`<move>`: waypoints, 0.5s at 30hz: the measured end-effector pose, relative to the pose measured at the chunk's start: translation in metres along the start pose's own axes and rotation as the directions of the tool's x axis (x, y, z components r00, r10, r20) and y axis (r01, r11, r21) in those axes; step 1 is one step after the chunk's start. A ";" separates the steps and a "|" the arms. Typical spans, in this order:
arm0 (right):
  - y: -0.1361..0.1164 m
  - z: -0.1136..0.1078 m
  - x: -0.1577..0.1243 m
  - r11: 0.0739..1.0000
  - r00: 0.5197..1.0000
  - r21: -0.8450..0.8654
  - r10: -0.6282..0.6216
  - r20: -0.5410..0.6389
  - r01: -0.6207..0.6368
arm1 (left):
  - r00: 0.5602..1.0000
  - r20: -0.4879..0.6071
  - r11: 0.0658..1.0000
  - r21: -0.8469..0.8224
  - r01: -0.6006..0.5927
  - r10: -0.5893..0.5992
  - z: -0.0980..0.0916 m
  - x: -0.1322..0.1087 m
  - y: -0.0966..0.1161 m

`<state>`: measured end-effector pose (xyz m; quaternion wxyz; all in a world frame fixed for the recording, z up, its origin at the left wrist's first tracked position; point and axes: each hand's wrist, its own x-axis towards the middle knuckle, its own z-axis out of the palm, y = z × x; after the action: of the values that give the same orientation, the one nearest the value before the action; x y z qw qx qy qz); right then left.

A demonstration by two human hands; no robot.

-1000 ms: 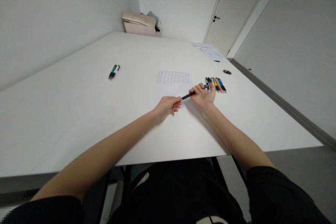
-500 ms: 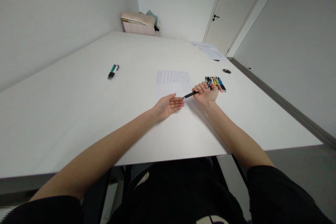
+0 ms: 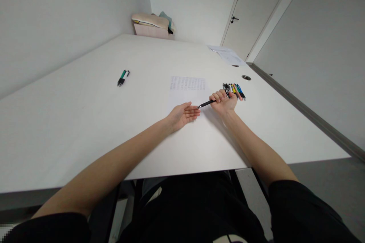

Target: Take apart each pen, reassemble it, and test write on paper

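My right hand (image 3: 223,102) is closed in a fist around a black pen (image 3: 206,103), whose tip points left toward my left hand. My left hand (image 3: 183,114) lies open on the white table (image 3: 85,121), palm up, fingers stretched out, just short of the pen tip. Both hands rest at the near edge of a printed sheet of paper (image 3: 186,88). A row of several coloured pens (image 3: 235,91) lies right behind my right hand.
A green and black pen pair (image 3: 122,78) lies far left on the table. Loose papers (image 3: 228,55) sit at the far right edge, beside a round cable grommet (image 3: 246,78). Folded bedding on a box (image 3: 152,24) stands in the far corner. A door (image 3: 251,11) is behind.
One second ago my left hand pinched the pen's tip end. It has let go and opened flat on the table, while my right hand keeps its grip on the pen.
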<state>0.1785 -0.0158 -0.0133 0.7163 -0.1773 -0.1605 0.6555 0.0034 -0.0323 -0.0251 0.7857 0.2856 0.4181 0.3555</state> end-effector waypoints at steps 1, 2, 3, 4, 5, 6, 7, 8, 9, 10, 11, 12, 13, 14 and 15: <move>0.000 0.000 0.000 1.000 1.000 -0.005 -0.001 -0.005 0.001 | 1.000 0.003 1.000 -0.003 0.001 -0.001 0.000 0.000 0.000; 0.000 0.000 0.001 1.000 1.000 -0.009 -0.004 -0.010 0.003 | 1.000 0.007 1.000 -0.006 0.002 -0.002 0.000 0.000 0.000; 0.000 -0.001 0.001 1.000 1.000 -0.010 -0.005 -0.013 0.004 | 1.000 0.012 1.000 -0.009 0.002 -0.002 -0.001 0.001 0.000; 0.000 -0.001 0.001 1.000 1.000 -0.008 -0.005 -0.014 0.005 | 1.000 0.016 1.000 -0.012 0.003 -0.002 -0.001 0.001 0.000; 0.000 -0.001 0.002 1.000 1.000 -0.003 -0.005 -0.014 0.005 | 1.000 0.018 1.000 -0.012 0.003 -0.002 -0.001 0.001 -0.001; 0.000 -0.001 0.002 1.000 1.000 0.003 -0.003 -0.013 0.004 | 1.000 0.018 1.000 -0.011 0.002 -0.002 -0.001 0.001 -0.001; 0.001 -0.001 0.002 1.000 1.000 0.009 -0.001 -0.012 0.001 | 1.000 0.017 1.000 -0.007 0.000 0.000 -0.001 0.000 -0.001; 0.001 -0.001 0.002 1.000 1.000 0.016 0.002 -0.010 -0.001 | 1.000 0.015 1.000 -0.002 -0.001 0.001 -0.001 0.000 -0.001; 0.001 0.000 0.002 1.000 1.000 0.021 0.003 -0.008 -0.002 | 1.000 0.013 1.000 0.004 -0.002 0.002 -0.001 0.000 -0.001; 0.001 0.000 0.002 1.000 1.000 0.023 0.001 -0.008 -0.001 | 1.000 0.011 1.000 0.008 -0.003 0.003 0.000 0.000 0.000; 0.001 0.000 0.001 1.000 1.000 0.021 -0.001 -0.009 0.002 | 1.000 0.010 1.000 0.011 -0.004 0.004 0.000 0.000 0.000; 0.001 0.001 0.001 1.000 1.000 0.013 -0.004 -0.013 0.005 | 1.000 0.008 1.000 0.013 -0.003 0.003 0.000 0.000 0.000; 0.001 0.001 0.001 1.000 1.000 0.002 -0.005 -0.016 0.005 | 1.000 0.006 1.000 0.013 -0.003 0.003 0.000 -0.001 0.000; 0.001 0.001 0.000 1.000 1.000 -0.010 -0.004 -0.019 0.004 | 1.000 0.005 1.000 0.014 -0.004 0.004 0.000 -0.001 0.000; 0.001 0.001 0.000 1.000 1.000 -0.019 0.000 -0.019 0.000 | 1.000 0.003 1.000 0.017 -0.005 0.005 0.000 -0.001 0.000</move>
<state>0.1772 -0.0155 -0.0130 0.7160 -0.1902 -0.1597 0.6524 0.0033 -0.0327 -0.0241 0.7829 0.2940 0.4191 0.3536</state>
